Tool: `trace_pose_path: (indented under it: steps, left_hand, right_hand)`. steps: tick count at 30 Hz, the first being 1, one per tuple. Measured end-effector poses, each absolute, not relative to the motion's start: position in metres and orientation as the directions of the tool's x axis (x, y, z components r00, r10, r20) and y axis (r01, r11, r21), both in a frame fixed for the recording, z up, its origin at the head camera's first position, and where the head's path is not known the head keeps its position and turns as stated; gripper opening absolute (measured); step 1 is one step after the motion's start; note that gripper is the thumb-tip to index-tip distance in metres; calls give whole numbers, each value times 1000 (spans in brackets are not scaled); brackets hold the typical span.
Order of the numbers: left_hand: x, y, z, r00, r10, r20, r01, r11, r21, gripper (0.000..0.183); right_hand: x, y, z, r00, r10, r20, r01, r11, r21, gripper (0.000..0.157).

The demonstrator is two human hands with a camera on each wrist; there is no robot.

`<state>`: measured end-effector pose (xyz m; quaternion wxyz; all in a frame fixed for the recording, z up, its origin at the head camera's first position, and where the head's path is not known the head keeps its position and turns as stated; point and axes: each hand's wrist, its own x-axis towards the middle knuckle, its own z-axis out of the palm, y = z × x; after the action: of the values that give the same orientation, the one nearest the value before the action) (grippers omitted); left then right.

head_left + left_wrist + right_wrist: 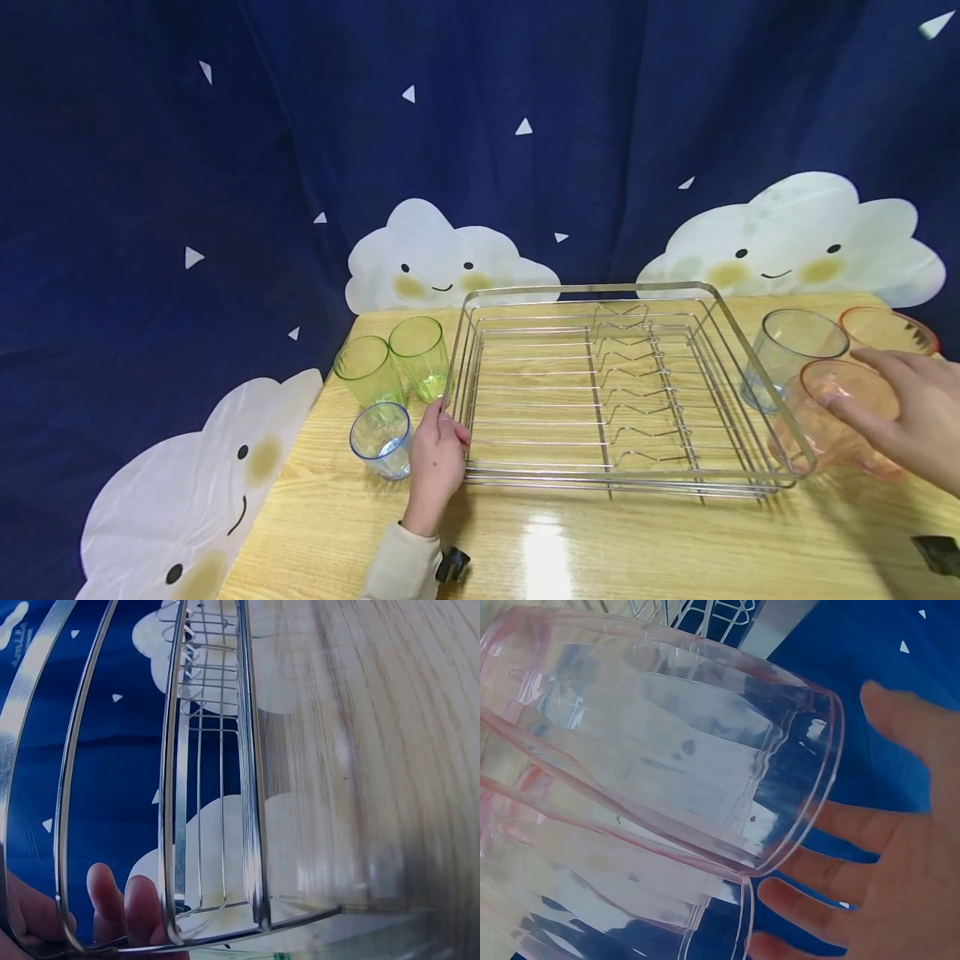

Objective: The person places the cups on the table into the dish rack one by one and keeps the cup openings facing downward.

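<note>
A dark blue curtain (pixel 465 171) with white triangles (pixel 523 127) and smiling clouds (pixel 441 257) with yellow cheeks (pixel 476 282) hangs behind a light wooden table (pixel 645 546).

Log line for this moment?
left hand: grips wire rack, left side | right hand: at orange cups, not gripping | green cups, blue-rimmed cup: left of rack

The bench (pixel 300 517) has a light wood-grain top; a bright reflection (pixel 546 550) shows on its near part. A metal wire rack (pixel 595 383) stands at the middle. To its left: two green tumblers (pixel 420 354), upright, side by side, with one blue-rimmed tumbler (pixel 381 442) just in front. To its right: one greyish clear tumbler (pixel 795 350) and two orange tumblers (pixel 840 408), grouped close together.
</note>
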<state>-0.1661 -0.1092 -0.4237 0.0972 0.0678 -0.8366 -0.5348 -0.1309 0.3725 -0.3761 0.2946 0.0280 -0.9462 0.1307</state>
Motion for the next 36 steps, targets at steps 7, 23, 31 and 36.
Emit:
trace_pose_path:
  steps: [7, 23, 31, 36]
  left_hand:
    - [-163, -109, -424, -972, -214, 98, 1, 414, 910, 43]
    - [-165, -110, -425, -967, -231, 106, -3, 426, 905, 44]
    - [-166, -109, -424, -967, -237, 99, -9, 414, 910, 43]
    - [-167, -108, -424, -965, -243, 96, -11, 406, 914, 42]
  right_hand:
    - [-133, 372, -376, -884, 10, 468, -73, 984, -160, 84]
    - [-135, 368, -380, -907, -23, 420, -79, 990, -117, 87]
    - [-136, 369, -381, -918, -21, 397, -55, 996, -74, 101]
    - [-136, 370, -382, -911, -42, 410, -69, 996, -50, 107]
